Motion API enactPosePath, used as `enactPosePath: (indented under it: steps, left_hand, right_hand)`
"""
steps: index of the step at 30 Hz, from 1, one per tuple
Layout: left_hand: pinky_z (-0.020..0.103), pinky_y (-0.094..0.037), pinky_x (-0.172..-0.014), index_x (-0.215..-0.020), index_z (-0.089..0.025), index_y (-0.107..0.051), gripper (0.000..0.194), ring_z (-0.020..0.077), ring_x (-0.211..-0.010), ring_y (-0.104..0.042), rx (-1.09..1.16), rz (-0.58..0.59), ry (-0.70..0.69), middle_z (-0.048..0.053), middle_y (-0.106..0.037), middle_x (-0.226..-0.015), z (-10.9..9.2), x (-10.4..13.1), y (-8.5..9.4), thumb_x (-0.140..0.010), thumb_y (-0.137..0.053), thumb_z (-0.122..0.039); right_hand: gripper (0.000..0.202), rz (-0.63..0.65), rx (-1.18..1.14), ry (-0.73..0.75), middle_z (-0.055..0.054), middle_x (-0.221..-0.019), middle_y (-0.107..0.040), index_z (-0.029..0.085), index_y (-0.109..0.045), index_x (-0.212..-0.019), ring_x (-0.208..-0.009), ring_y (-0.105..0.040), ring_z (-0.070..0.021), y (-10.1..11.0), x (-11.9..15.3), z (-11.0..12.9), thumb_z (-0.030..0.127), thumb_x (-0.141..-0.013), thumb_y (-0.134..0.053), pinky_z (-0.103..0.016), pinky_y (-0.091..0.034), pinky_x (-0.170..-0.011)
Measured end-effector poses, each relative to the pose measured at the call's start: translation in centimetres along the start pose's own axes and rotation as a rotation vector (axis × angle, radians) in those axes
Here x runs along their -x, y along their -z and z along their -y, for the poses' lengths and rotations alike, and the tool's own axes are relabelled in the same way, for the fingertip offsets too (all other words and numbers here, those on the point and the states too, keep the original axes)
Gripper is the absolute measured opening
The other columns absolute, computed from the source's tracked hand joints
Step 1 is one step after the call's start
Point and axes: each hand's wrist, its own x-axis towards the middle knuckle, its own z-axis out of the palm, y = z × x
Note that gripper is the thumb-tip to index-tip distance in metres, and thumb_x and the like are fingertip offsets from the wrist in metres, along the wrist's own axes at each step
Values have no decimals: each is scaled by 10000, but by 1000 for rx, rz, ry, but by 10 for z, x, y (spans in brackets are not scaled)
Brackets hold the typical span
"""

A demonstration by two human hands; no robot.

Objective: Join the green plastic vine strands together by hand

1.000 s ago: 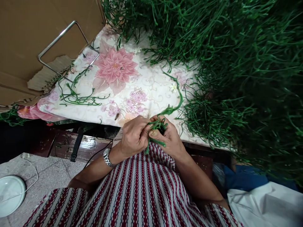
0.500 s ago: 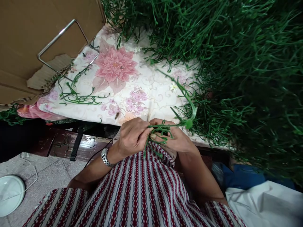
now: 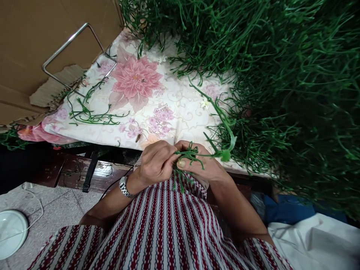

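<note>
My left hand [image 3: 157, 161], with a metal watch at the wrist, is closed, pinching the thin ends of a green plant stem [image 3: 230, 131] that looks like plastic. My right hand [image 3: 206, 167] curls round the same stem close by, its thumb tip near my left fingers. Thin forked tips poke out between the two hands and hang below them. To the right, the thicker part of the stem bends up over the cloth, with a pale green knob [image 3: 225, 155] at the bend. My fingers partly hide where the pieces meet.
A large heap of green stems [image 3: 267, 75] covers the right and back of the flowered tablecloth [image 3: 185, 116]. A few loose stems [image 3: 95, 118] lie at left, by a bent metal wire frame [image 3: 65, 44] and a cardboard box [image 3: 56, 22]. A white round object [image 3: 12, 234] is on the floor.
Both hands stay together before my lap. The forked tips between them have shifted, and my right thumb shows more plainly. The stem's knob has dipped slightly down and right.
</note>
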Motion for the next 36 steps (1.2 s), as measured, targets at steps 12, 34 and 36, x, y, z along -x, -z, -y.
enactPosePath:
  steps: [12, 34, 36]
  left_hand:
    - [207, -408, -540, -699, -173, -551, 102, 92, -587, -501, 484, -87, 663, -13, -551, -642, -6, 3, 3, -782, -597, -211]
    - [233, -303, -522, -687, -177, -468, 147, 73, -457, -307, 1301, -140, 1083, -54, -352, -481, -7, -29, 20, -801, -544, -232]
    - [228, -303, -525, -702, -171, -490, 128, 72, -468, -342, 1233, -164, 1065, -47, -406, -495, -5, -27, 20, -799, -554, -223]
  right_hand:
    - [114, -20, 360, -30, 52, -615, -390, 140, -503, -711, -561, -342, -56, -5, -2, 5, 216, -795, -517, -193, -288, -523]
    - [205, -27, 316, 411, -34, -740, -528, 155, -543, -728, -689, -499, -131, 12, 0, 5, 295, -869, -492, -276, -379, -631]
    - [183, -190, 425, 506, -53, -793, -562, 162, -548, -754, -760, -533, -151, 15, 4, 13, 270, -879, -469, -292, -407, -688]
